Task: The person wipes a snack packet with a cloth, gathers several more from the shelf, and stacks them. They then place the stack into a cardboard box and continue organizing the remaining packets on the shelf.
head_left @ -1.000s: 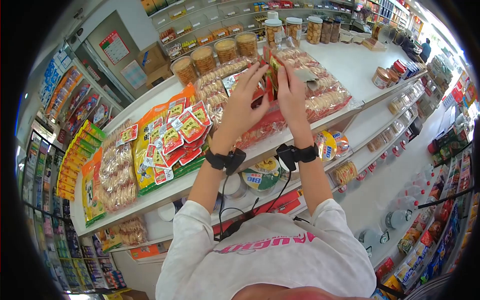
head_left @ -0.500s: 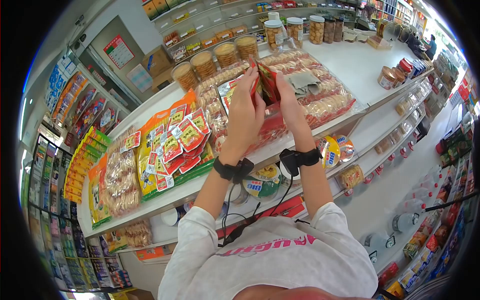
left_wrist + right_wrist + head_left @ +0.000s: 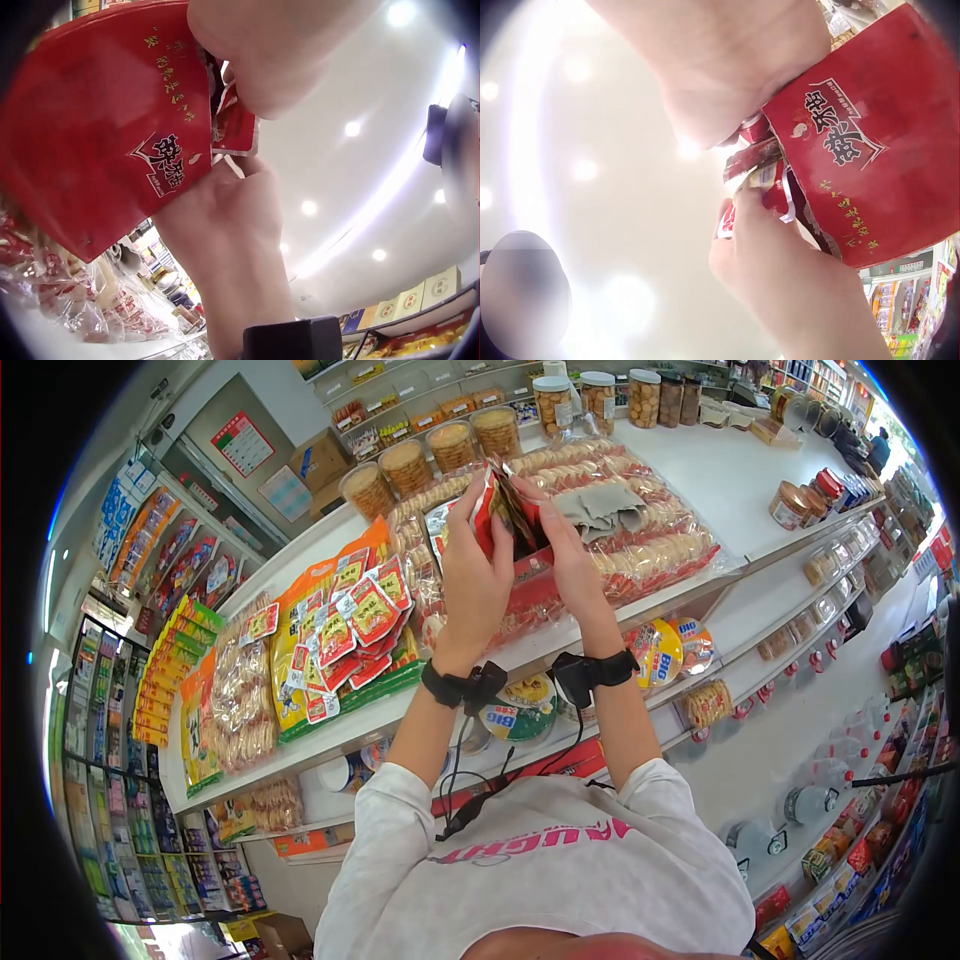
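A red cardboard box with printed lettering stands in front of me, its torn-open side toward the hands. Small red snack packets stick up out of that opening. My left hand pinches the packets, thumb on the near side, as the right wrist view shows. From the other side my right hand grips at the same bunch, its fingertips partly hidden by the packets and the box edge. A torn grey cardboard flap lies just right of the right hand.
Left of the hands, loose red packets are heaped on a yellow-green bag. Large clear packs of round biscuits lie around the box. Tubs and jars line the counter's back. Bowl noodles sit on the shelf below.
Both hands have drawn slightly toward me and left. The left fingers, straighter earlier, now curl around the packets, which fan apart more. More of the grey flap shows.
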Available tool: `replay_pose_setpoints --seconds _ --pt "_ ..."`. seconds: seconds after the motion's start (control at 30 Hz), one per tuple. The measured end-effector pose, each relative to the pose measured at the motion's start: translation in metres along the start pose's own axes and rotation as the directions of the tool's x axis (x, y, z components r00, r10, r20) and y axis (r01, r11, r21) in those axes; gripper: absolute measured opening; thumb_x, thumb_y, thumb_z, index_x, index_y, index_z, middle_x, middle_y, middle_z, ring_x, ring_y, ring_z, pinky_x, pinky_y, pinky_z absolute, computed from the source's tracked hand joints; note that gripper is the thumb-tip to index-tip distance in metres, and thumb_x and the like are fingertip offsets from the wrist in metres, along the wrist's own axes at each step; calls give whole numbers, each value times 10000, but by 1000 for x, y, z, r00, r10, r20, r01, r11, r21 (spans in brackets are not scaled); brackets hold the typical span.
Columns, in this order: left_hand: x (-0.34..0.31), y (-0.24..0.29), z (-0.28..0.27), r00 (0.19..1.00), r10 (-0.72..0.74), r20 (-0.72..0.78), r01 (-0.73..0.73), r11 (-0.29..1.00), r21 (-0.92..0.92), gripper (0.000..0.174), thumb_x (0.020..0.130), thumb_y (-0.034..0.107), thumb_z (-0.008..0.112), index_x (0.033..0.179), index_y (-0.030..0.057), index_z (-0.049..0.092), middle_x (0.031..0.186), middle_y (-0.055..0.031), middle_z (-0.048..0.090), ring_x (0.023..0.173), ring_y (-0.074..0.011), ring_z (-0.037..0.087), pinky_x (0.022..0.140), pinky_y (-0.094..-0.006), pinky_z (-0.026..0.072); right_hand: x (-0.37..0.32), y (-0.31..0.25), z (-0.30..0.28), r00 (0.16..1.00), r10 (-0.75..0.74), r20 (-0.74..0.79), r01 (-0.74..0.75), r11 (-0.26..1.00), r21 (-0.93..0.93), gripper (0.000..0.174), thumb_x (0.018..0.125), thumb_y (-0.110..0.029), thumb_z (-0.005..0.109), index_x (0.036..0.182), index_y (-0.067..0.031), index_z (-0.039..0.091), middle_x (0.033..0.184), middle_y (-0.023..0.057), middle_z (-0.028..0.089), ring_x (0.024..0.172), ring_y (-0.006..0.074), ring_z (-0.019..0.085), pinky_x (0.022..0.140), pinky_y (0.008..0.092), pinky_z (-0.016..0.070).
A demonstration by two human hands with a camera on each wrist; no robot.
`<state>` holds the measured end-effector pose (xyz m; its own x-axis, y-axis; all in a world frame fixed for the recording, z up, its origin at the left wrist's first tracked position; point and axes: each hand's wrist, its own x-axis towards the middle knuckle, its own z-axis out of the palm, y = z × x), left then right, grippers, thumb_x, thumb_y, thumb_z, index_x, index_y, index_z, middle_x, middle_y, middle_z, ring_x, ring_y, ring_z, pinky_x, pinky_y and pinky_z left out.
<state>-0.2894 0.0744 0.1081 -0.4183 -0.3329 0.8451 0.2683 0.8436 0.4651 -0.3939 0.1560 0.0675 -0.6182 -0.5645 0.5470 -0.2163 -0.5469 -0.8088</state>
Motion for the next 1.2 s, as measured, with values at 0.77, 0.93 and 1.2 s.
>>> replay_pose_setpoints --seconds 0.77,0.93,1.2 --pt "1 11 -5 990 107 -93 -99 991 87 472 882 -54 727 1336 69 686 871 -63 612 686 -148 553 652 -279 484 -24 0 8 993 -99 -61 94 993 -72 609 1150 -433 267 1552 -12 448 1651 226 348 1576 323 252 1273 401 171" --pt "6 -7 15 938 266 -222 -234 959 159 445 860 -77 730 1279 75 720 882 -67 666 701 -153 609 654 -283 486 -23 9 9 985 -148 -85 144 988 -50 560 1156 -375 301 1544 -2 454 1635 220 378 1557 327 291 1267 403 188" --pt "-1 1 7 946 300 -121 -270 938 217 411 870 4 725 1273 81 687 1232 -147 684 1239 -313 619 1094 -441 430 -24 12 1 985 -172 -18 165 968 -190 605 1162 -430 240 1614 -42 343 1556 113 482 1412 186 463 1196 325 331"
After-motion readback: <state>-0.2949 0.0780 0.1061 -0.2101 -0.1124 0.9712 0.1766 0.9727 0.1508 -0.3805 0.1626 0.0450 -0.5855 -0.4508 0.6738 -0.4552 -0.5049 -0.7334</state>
